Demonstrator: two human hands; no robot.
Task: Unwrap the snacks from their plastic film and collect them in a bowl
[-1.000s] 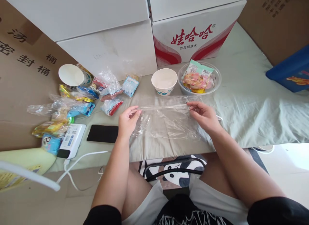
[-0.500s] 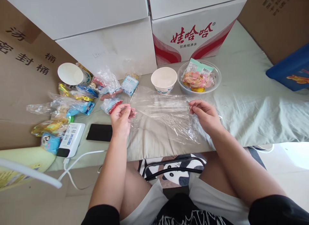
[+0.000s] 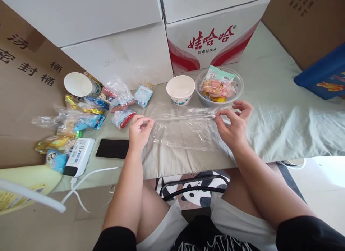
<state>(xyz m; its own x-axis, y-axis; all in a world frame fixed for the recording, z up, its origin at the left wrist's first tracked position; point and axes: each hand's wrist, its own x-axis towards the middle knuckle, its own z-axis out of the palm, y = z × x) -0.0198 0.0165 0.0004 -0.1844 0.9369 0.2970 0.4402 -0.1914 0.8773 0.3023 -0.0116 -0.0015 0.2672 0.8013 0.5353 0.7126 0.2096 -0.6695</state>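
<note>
Clear plastic bag (image 3: 183,130) stretched flat over the grey-green cloth (image 3: 269,110) at centre frame, top edge pulled taut. Right hand (image 3: 234,127) pinching that edge's right end between thumb and forefinger, other fingers fanned. Left hand (image 3: 140,128) pinching the left end, fingers curled. Just above: clear snack bowl (image 3: 238,88), white paper bowl (image 3: 180,90). Lower left: black phone (image 3: 111,148).

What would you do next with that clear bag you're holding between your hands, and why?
Probably pull the two layers of the bag's top edge apart. Both hands, left and right, pinch the ends of the clear bag, whose top edge is stretched taut and flat. The bag looks unopened, and a bowl stands just behind it.
</note>
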